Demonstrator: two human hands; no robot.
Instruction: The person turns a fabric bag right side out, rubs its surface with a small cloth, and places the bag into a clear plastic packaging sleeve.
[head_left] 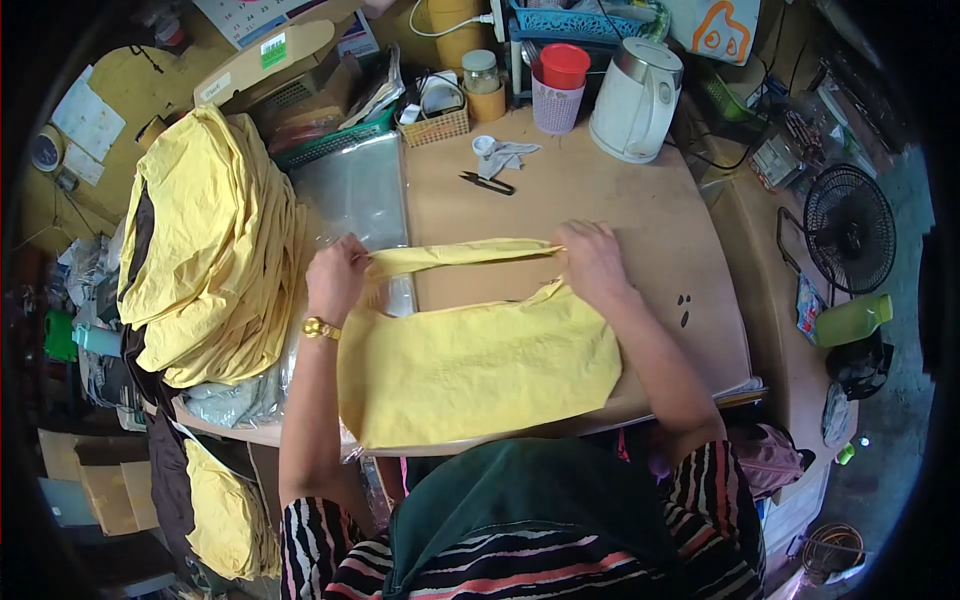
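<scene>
A yellow cloth bag (480, 370) lies at the front of the brown table (640, 220), its strap stretched across above its body. My left hand (337, 272) is closed round the strap's left end, a gold watch on the wrist. At the strap's right end, my right hand (593, 264) grips the fabric with its fingers pinched together. Beyond the strap lie small black thread snips (487, 183). A tall pile of yellow cloth (215, 250) stands to the left of my left hand.
Clear plastic sheets (360, 195) lie beside the pile. At the back are a white kettle (637, 100), a pink cup (557, 105) and a small basket (435, 124). A black fan (849, 228) and a green bottle (852, 320) are on the right.
</scene>
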